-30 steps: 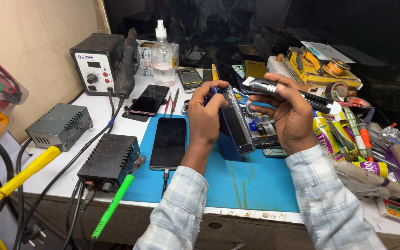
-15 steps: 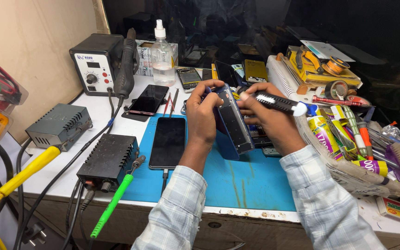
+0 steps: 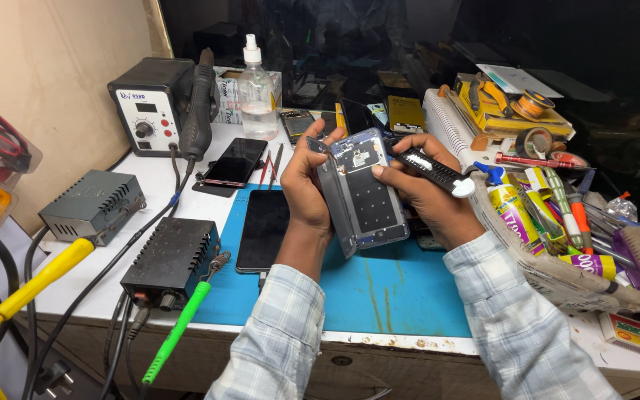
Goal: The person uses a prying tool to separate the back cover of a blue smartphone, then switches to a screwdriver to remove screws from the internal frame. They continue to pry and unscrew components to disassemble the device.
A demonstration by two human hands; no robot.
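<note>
Head view looks down at a cluttered white table with a blue mat on it. Back left sits a black box with a dial, closer in a black heat-sink box and a dark phone lying flat on the mat. Above the mat, the left hand has its grip closed around the edge of an opened phone, held upright between both hands. The right hand touches its far edge and grips a black tool.
</note>
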